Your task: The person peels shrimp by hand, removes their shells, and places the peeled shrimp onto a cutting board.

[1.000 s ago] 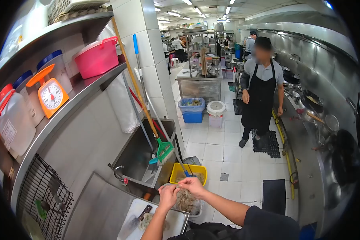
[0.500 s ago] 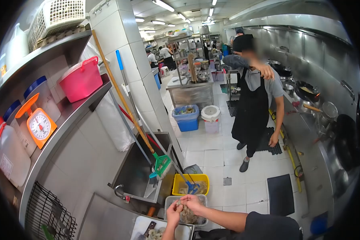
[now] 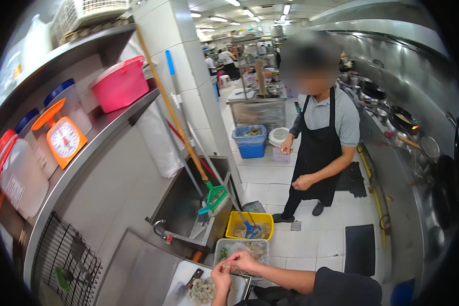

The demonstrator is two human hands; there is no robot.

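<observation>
My left hand (image 3: 220,278) and my right hand (image 3: 245,261) meet above the edge of a grey plastic tub (image 3: 220,249). Their fingertips are closed together on a small pale shrimp (image 3: 230,265), mostly covered by the fingers. Inside the tub lie shrimp and shells, with some green bits. Below my left hand is a white cutting board (image 3: 177,275) bearing a pile of peeled shrimp (image 3: 202,290). A knife (image 3: 194,277) with a dark handle rests on the board beside the pile.
A yellow tub (image 3: 234,218) holds a blue-headed tool behind the grey one. The sink (image 3: 181,204) is on the left, with a broom (image 3: 217,196) leaning there. A co-worker (image 3: 316,137) in a black apron stands ahead. Woks (image 3: 404,118) line the right side.
The co-worker has come closer and lowered the raised arm. My view has shifted, showing more of the board and shrimp pile. Both my hands stay together at the tub.
</observation>
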